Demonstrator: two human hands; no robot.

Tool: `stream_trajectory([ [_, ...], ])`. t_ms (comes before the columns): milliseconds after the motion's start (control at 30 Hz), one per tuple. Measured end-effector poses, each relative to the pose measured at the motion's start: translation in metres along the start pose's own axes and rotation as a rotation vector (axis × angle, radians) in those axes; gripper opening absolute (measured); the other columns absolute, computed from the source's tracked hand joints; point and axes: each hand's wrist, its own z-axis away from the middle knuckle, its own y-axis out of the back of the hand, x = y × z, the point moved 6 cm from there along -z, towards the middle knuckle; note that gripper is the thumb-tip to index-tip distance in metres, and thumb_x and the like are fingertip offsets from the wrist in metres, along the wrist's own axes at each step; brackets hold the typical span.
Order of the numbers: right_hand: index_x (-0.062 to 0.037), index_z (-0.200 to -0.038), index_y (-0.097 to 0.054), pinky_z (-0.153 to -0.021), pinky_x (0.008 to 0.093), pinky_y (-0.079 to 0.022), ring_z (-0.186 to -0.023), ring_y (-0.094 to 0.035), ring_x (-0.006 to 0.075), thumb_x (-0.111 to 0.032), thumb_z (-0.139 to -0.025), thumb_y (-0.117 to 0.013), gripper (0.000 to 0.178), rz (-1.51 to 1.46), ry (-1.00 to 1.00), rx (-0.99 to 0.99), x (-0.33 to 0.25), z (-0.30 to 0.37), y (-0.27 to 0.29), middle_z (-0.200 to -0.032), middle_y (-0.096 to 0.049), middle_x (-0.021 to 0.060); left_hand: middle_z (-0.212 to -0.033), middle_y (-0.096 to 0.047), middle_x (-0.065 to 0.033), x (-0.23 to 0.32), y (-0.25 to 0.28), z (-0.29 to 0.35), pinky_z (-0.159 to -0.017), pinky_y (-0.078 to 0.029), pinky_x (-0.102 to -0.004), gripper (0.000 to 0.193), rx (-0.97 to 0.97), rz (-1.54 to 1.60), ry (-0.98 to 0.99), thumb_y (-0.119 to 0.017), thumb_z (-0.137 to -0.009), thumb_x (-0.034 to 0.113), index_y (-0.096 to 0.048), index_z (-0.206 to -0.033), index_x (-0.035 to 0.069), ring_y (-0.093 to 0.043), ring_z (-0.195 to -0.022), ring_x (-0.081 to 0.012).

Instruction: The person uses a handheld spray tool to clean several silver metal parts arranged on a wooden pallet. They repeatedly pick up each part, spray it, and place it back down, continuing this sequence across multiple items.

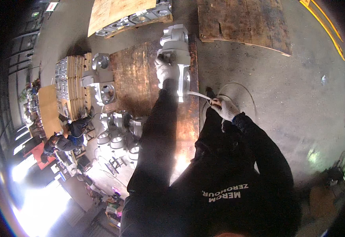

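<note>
Left hand [165, 71] in a white glove resting flat on the tall grey metal part [179, 59] on the rusty table [137, 79], right hand [225, 108] closed on a thin white hose [198, 94] pointing left at that part's bottom end.

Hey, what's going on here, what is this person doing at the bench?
A person in dark sleeves and white work gloves leans over a rusty brown metal-topped workbench. The left hand presses on a grey cast-metal housing standing at the bench's right edge. The right hand grips a thin pale tube-like tool whose tip reaches the housing's side. More grey castings sit off the bench's left side, where another person crouches.
</note>
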Motion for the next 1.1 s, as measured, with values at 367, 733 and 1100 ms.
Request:
stream_trajectory([
  [367, -0.0046, -0.118, -0.062, -0.075, 0.0399, -0.054, -0.091, -0.068, 0.0315, -0.025, -0.094, -0.061, 0.031, -0.115, 0.356, 0.310, -0.019, -0.048, 0.004, -0.109, -0.070, 0.0136, -0.111, -0.067, -0.0224, -0.095, 0.034, -0.095, -0.085, -0.053, -0.0475, 0.058, -0.017, -0.089, 0.019, -0.061, -0.085, 0.048, -0.052, -0.127, 0.008, -0.066, -0.100, -0.0398],
  [733, -0.0119, -0.103, -0.059, -0.048, 0.0443, -0.045, -0.054, -0.060, 0.0315, -0.035, -0.091, -0.063, 0.026, 0.216, 0.310, 0.269, -0.082, -0.089, -0.038, -0.070, -0.062, 0.0116, -0.113, -0.067, -0.0116, -0.196, 0.033, -0.141, -0.089, -0.055, -0.0522, 0.037, -0.445, 1.496, 0.836, -0.042, -0.103, 0.039, -0.061, -0.117, 0.010, -0.065, -0.103, -0.0313],
  [1100, -0.0069, -0.091, -0.056, -0.049, 0.0440, -0.049, -0.054, -0.062, 0.0335, -0.036, -0.091, -0.063, 0.030, 0.360, 0.371, 0.193, -0.111, -0.116, -0.042, -0.062, -0.060, 0.0127, -0.107, -0.063, -0.0132, -0.187, 0.015, -0.156, -0.072, -0.061, -0.0518, 0.027, -0.185, 1.448, 0.698, -0.054, -0.096, 0.020, -0.056, -0.117, 0.004, -0.066, -0.092, -0.0319],
])
